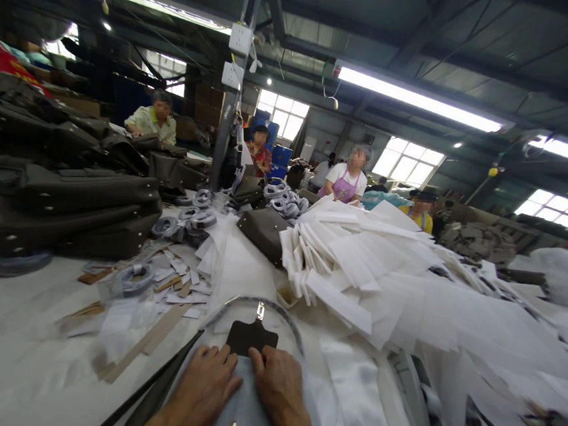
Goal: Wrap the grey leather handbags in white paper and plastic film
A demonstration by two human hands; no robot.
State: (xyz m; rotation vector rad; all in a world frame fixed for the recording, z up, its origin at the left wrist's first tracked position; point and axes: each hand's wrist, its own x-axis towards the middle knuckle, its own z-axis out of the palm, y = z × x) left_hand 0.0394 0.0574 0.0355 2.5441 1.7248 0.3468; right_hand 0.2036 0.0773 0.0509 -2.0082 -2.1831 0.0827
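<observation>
My left hand (204,383) and my right hand (275,383) lie side by side, knuckles up, on a pale grey bag (239,416) at the near edge of the table. Their fingers curl down onto the bag just below its dark brown flap (251,336), which carries a small metal clasp (260,311). A wrapped grey handle (255,302) arches over the flap. A dark strap (146,387) runs from the bag toward the lower left.
A big heap of white paper sheets (384,269) covers the table's right half. Dark bags (64,205) are stacked at the left, with rolls of tape (198,218) and paper scraps (167,282) beside them. Several people (348,175) work at the far side.
</observation>
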